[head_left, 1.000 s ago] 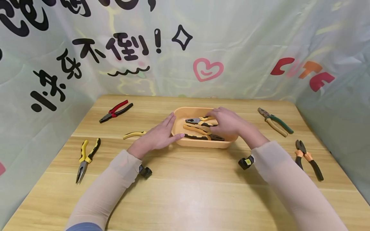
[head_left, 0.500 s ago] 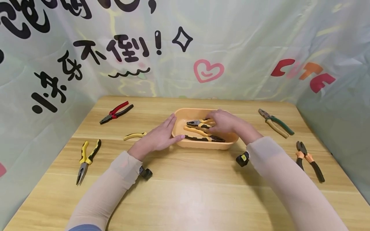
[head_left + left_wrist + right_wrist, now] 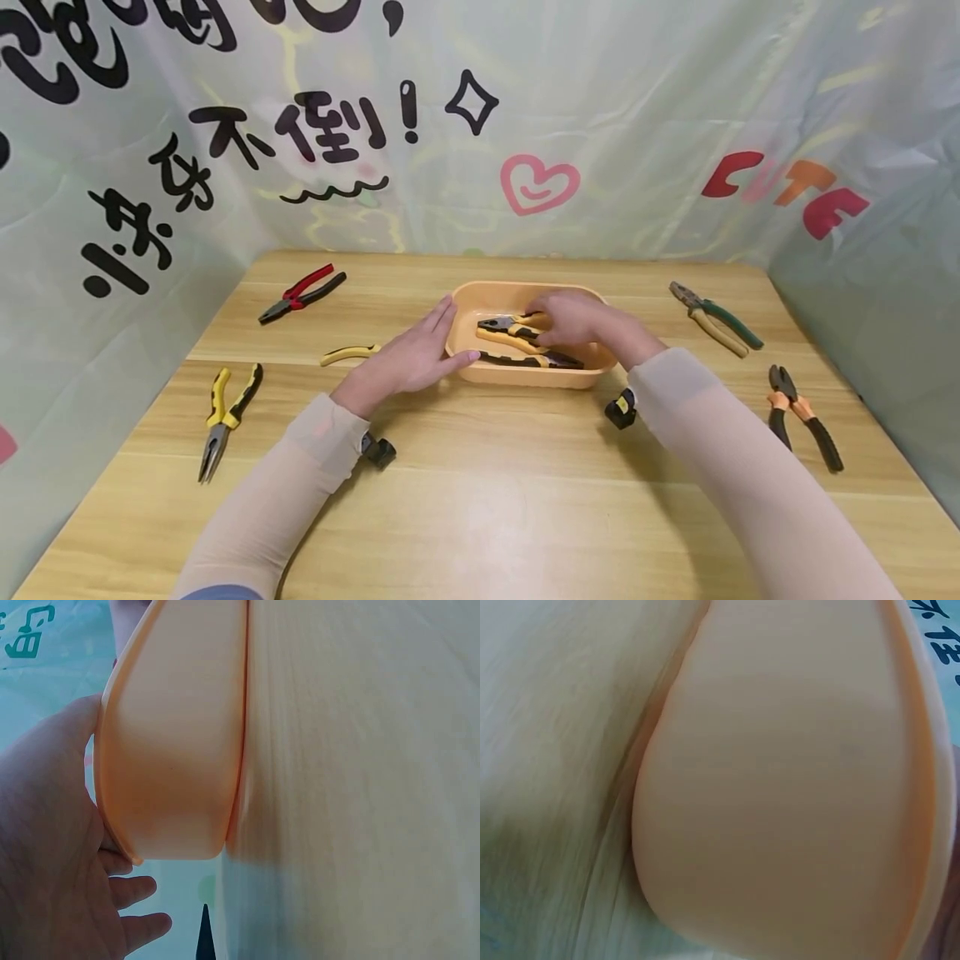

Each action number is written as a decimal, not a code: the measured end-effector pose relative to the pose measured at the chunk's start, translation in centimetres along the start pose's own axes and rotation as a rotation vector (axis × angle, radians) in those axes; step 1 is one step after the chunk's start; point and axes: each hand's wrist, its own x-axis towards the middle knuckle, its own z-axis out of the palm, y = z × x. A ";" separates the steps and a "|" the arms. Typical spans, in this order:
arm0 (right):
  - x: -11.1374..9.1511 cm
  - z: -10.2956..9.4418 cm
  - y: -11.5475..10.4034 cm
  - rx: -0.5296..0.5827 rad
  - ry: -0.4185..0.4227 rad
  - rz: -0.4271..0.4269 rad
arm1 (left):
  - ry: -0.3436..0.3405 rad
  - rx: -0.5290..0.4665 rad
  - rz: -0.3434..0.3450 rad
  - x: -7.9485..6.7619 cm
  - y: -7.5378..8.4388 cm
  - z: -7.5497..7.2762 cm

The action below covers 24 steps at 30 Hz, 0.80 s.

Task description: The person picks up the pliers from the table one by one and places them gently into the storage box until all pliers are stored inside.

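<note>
An orange plastic bin point(image 3: 525, 377) sits on the table with two pairs of pliers in it. My left hand point(image 3: 405, 354) rests against the bin's left end, thumb at the near rim and fingers along the side; in the left wrist view, the hand point(image 3: 52, 825) lies at the rim with fingers spread. My right hand point(image 3: 573, 318) reaches inside and grips the yellow-and-black handles of the rear pliers point(image 3: 497, 323), whose grey jaws point left. In front of these lie the other pliers point(image 3: 517, 360), jaws to the right. The right wrist view shows the bin's wall point(image 3: 780, 795), with the fingers hidden.
Red-and-black pliers point(image 3: 296, 296) and yellow-and-black long-nose pliers point(image 3: 217, 425) lie on the left. A yellow handle point(image 3: 348, 353) shows beside the left hand. Green-and-beige pliers point(image 3: 716, 321) and orange-and-black pliers point(image 3: 797, 408) lie on the right. A printed cloth point(image 3: 637, 125) hangs behind the table.
My right hand has shifted left inside the bin, and the gripped pliers have moved slightly left and nearer the front pliers. The left hand stays at the bin's end.
</note>
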 end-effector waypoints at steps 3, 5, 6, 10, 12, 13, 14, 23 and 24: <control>0.4 0.1 -0.1 0.026 -0.033 0.012 | 0.000 -0.001 0.000 0.0 0.0 0.0; 0.5 0.1 -0.2 0.046 -0.056 0.011 | -0.003 -0.005 0.000 0.0 0.0 0.0; 0.5 0.0 -0.3 0.053 -0.069 0.008 | -0.004 -0.006 0.000 0.0 0.0 0.0; 0.3 0.0 -0.3 0.085 -0.102 -0.007 | -0.006 -0.005 0.003 0.1 0.0 -0.1; 0.1 0.0 -0.3 0.101 -0.101 -0.013 | -0.003 -0.001 0.006 0.2 0.1 -0.1; 0.1 0.0 -0.2 0.108 -0.094 -0.017 | 0.000 0.002 0.007 0.2 0.1 -0.1; 0.0 0.0 -0.2 0.115 -0.087 -0.021 | 0.002 0.002 0.008 0.2 0.1 -0.1; -0.1 0.2 -0.7 0.121 -0.039 -0.048 | -0.008 -0.007 0.006 0.2 0.0 -0.1; -0.1 0.2 -0.7 0.126 -0.034 -0.048 | -0.009 -0.006 0.003 0.1 0.0 -0.1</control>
